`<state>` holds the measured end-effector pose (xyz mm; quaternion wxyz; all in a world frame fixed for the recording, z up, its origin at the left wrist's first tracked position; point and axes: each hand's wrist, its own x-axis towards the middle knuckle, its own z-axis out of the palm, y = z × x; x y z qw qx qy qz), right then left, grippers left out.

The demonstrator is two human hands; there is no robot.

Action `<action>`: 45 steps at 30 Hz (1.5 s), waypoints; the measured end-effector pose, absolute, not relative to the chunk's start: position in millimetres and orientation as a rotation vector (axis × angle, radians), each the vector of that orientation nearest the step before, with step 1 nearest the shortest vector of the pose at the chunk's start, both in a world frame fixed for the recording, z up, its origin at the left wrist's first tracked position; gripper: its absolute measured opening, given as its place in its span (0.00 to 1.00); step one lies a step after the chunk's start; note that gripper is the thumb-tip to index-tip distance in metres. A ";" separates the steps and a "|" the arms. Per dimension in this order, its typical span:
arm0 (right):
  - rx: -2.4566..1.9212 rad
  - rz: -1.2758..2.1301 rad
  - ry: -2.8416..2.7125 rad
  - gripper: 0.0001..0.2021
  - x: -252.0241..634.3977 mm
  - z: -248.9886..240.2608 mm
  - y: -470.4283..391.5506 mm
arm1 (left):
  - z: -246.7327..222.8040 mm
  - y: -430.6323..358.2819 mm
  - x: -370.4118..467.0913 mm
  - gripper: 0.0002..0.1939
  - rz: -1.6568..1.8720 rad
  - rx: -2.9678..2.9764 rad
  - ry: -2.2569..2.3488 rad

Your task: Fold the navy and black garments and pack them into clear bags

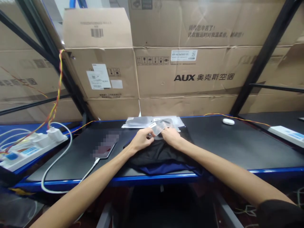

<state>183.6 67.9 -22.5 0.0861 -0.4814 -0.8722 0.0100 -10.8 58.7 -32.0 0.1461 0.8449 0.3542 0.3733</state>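
A clear plastic bag [157, 127] with a small white label is between my hands. My left hand [143, 138] pinches its left edge, thumb and fingers closed together. My right hand [171, 135] grips the bag at its right side with curled fingers, partly hidden by the shiny film. Beneath both hands lies folded black cloth [155, 152], with dark blue cloth [163, 168] showing along its near edge. Just behind, several flat clear plastic bags [136, 122] with white labels lie at the back edge of the table.
The black tabletop [216, 148] has a blue edge. A phone [106, 151] on a white cable lies to the left, near a power strip [35, 145]. To the right are a white earbud case [228, 121] and another power strip [288, 134]. Cardboard [156, 79] walls the back.
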 end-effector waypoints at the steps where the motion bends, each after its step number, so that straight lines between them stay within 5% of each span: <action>1: -1.451 0.005 -2.589 0.21 184.3 -22.7 66.6 | -31.8 58.6 -10.8 0.08 1.081 2.426 1.014; 9: -1.001 -0.064 -2.639 0.24 233.1 -27.9 42.8 | -27.2 55.6 -11.1 0.15 1.106 2.459 1.045; 13: -0.788 0.073 -2.433 0.16 267.7 -31.6 40.3 | -25.7 56.1 -12.2 0.20 1.084 2.544 1.018; 17: -0.869 0.000 -2.166 0.12 293.4 -29.2 49.9 | -28.1 59.6 -13.1 0.18 1.071 2.570 1.035; 23: -0.972 -0.125 -2.455 0.23 309.7 -33.7 65.0 | -31.7 61.7 -15.7 0.12 0.988 2.653 1.168; 28: -0.938 -0.275 -2.504 0.17 304.9 -37.5 61.6 | -25.9 55.7 -14.1 0.01 0.925 2.807 1.188; 45: -0.758 -0.569 -2.563 0.15 288.4 -33.3 42.6 | -17.0 78.0 14.5 0.06 0.418 3.171 1.316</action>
